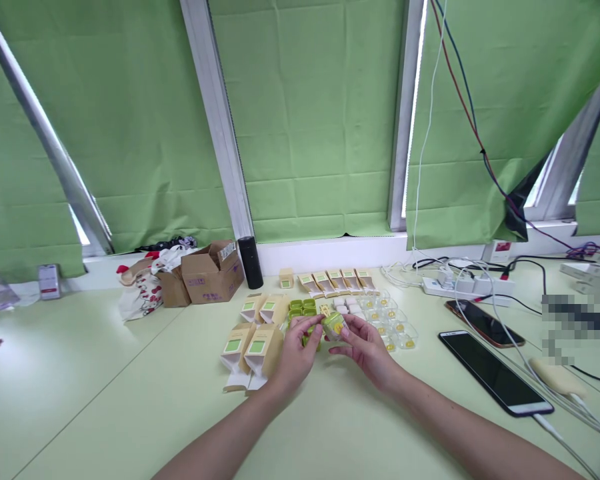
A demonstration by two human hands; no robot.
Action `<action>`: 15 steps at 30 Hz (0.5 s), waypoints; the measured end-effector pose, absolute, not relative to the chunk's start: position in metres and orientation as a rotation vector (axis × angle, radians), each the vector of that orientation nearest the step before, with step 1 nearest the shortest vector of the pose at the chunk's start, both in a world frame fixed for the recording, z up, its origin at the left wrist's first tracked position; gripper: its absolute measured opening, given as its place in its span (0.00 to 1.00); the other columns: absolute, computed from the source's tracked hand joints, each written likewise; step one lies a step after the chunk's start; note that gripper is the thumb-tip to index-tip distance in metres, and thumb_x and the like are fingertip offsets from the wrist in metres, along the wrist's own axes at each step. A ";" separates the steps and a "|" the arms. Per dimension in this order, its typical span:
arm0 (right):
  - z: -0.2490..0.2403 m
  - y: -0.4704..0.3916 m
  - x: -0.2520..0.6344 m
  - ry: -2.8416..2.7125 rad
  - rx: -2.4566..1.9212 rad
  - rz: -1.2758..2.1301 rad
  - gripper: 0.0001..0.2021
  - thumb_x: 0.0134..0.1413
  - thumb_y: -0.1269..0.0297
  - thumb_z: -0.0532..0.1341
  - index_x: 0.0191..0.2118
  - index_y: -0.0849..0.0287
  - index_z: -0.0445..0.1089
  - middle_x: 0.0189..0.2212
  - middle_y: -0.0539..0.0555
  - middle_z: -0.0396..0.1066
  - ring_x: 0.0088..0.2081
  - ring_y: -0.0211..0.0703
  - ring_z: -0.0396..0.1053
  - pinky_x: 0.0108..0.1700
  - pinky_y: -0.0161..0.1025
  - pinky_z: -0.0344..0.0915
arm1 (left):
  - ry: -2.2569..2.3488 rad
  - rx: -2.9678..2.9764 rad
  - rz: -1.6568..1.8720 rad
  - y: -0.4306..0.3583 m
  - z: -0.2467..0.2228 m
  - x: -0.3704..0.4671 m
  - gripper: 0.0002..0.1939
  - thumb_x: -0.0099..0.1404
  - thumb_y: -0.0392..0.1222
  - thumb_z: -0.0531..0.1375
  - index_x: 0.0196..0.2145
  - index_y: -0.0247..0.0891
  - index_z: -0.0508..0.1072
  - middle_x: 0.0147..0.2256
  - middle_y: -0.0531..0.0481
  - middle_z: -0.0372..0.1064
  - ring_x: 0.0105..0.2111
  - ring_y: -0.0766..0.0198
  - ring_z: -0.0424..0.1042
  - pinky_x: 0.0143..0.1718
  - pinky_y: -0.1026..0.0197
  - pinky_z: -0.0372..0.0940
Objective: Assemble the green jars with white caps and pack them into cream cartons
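Head view, directions taken as a clock face around the held piece, twelve pointing away from the person. Item: one small green box with a clear plastic cover and a yellow mark (334, 324), at the centre, held up over the pale green tabletop (350, 430). Left hand (300, 343): fingers bent, pinching the box from its nine o'clock side. Right hand (365, 350): thumb and fingers gripping the same box from its four o'clock side. At ten o'clock, just beyond the left hand: a cluster of small green square tubs (296, 305). At one o'clock, near: a group of small pinkish-white blocks (351, 301). At three o'clock, near: rows of clear plastic covers with round yellow marks (407, 343). At nine o'clock: four kraft-brown card cartons with green square panels (265, 348), two before two, white flaps showing on the nearer pair. At twelve o'clock: a row of five similar kraft cartons (335, 279). Farther off, at ten: a black upright cylinder (251, 262). Between three and four, well apart: a black-screened phone with white end bands (495, 372).
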State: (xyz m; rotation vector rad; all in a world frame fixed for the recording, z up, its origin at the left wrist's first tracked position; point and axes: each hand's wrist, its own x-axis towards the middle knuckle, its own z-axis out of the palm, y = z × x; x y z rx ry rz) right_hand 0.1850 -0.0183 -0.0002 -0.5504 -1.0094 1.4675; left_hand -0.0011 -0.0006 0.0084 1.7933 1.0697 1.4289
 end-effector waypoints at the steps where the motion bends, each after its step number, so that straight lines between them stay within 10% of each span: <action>1: -0.001 -0.018 0.185 -1.017 -0.567 1.431 0.25 0.45 0.52 0.79 0.47 0.55 0.76 0.47 0.56 0.75 0.43 0.50 0.77 0.44 0.50 0.79 | 1.077 1.789 1.432 0.000 0.008 -0.001 0.25 0.68 0.60 0.64 0.52 0.39 0.83 0.47 0.38 0.76 0.50 0.49 0.74 0.54 0.48 0.69; 15: -0.008 -0.015 0.181 -1.160 -0.731 1.038 0.31 0.41 0.60 0.78 0.53 0.49 0.72 0.51 0.57 0.72 0.56 0.54 0.69 0.46 0.45 0.76 | 0.860 1.622 1.320 0.000 0.003 -0.002 0.24 0.64 0.55 0.70 0.53 0.40 0.81 0.57 0.37 0.74 0.56 0.45 0.73 0.58 0.46 0.68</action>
